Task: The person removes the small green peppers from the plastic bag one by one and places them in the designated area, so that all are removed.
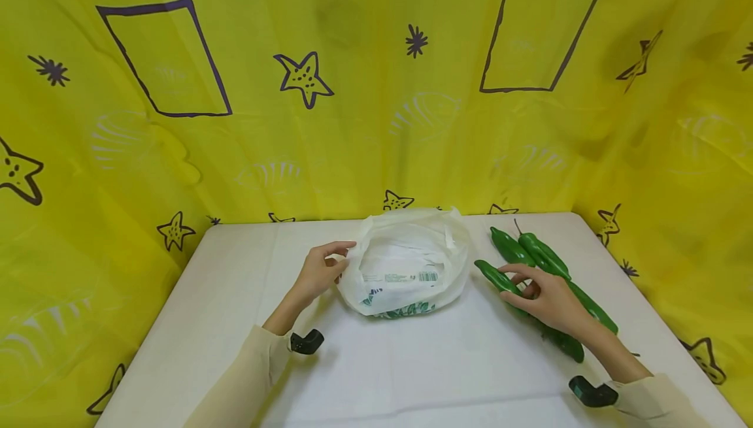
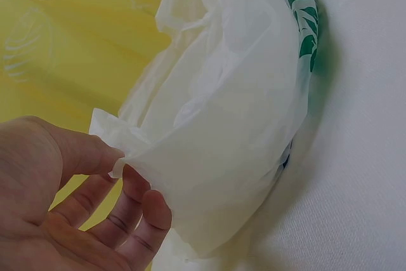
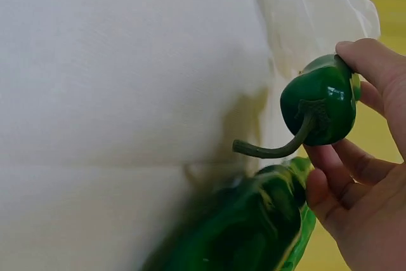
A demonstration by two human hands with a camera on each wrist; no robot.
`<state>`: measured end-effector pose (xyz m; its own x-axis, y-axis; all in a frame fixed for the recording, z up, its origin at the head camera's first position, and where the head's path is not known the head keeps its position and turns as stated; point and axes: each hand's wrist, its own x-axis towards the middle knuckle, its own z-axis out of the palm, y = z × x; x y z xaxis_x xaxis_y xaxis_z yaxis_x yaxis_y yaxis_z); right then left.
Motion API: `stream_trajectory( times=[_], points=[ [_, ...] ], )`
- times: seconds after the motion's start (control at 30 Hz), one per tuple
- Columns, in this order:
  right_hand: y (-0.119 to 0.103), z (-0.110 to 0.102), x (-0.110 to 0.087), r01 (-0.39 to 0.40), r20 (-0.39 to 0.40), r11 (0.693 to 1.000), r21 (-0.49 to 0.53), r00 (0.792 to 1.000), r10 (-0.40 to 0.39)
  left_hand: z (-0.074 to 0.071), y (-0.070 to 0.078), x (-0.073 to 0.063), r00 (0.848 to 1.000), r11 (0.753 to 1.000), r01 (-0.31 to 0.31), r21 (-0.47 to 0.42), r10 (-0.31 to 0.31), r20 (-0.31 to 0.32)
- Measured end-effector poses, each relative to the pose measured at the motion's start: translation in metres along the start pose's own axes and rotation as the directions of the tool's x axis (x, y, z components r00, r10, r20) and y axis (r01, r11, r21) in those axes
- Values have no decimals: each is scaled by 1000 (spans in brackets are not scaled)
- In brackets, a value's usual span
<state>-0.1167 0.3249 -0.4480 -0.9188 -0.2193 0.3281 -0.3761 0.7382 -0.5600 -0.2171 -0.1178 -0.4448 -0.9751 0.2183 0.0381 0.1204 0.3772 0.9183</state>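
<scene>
A white plastic bag (image 1: 406, 264) with green leaf print stands on the table with its mouth spread wide. My left hand (image 1: 317, 273) pinches the bag's left rim between thumb and fingers, as the left wrist view shows with the bag's edge (image 2: 136, 147). My right hand (image 1: 547, 297) holds a long green pepper (image 1: 497, 278) between thumb and fingertips, just right of the bag. In the right wrist view that pepper (image 3: 320, 103) points its curved stem at the camera. Other green peppers (image 1: 544, 255) lie beside and beneath the right hand.
A white cloth (image 1: 376, 369) covers the table. Behind and at both sides hangs a yellow curtain (image 1: 353, 153) with starfish drawings. Dark cameras are strapped at the wrists, such as the left one (image 1: 307, 342).
</scene>
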Motion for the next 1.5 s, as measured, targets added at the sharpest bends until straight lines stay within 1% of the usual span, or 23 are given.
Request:
stream_trajectory(
  times=[0.13, 0.33, 0.43, 0.5, 0.67, 0.77, 0.97, 1.07, 1.27, 1.5],
  points=[
    [1, 7, -3, 12, -28, 999, -37, 1000, -13, 0, 1, -1, 1000, 1000, 6, 0, -6, 1],
    [4, 12, -8, -28, -28, 997, -65, 999, 26, 0, 2, -3, 1000, 1000, 9, -1, -9, 2],
    [5, 14, -10, -35, -29, 995, -93, 999, 32, 0, 3, -3, 1000, 1000, 5, 0, -5, 3],
    [6, 15, -11, -23, -38, 993, -117, 999, 18, 0, 3, -2, 1000, 1000, 3, 1, -3, 5],
    [7, 18, -12, 40, -63, 979, -198, 997, -53, 0, 2, -1, 1000, 1000, 8, 2, -8, 6],
    [7, 19, -13, 38, -62, 973, -229, 997, -53, -1, 3, -1, 1000, 1000, 13, 3, -13, 5],
    [4, 19, -14, -30, -47, 972, -235, 999, 20, 0, 3, -2, 1000, 1000, 11, -3, -11, 6],
    [3, 18, -14, -44, -40, 971, -235, 999, 35, -1, 1, 0, 1000, 1000, 1, -6, -1, 6],
    [4, 18, -14, -30, -41, 967, -254, 999, 20, -2, 2, -1, 1000, 1000, -1, -10, 1, 10],
    [3, 14, -15, -14, -31, 971, -240, 999, 7, -3, 5, -3, 1000, 1000, 1, -9, -1, 12]
  ],
)
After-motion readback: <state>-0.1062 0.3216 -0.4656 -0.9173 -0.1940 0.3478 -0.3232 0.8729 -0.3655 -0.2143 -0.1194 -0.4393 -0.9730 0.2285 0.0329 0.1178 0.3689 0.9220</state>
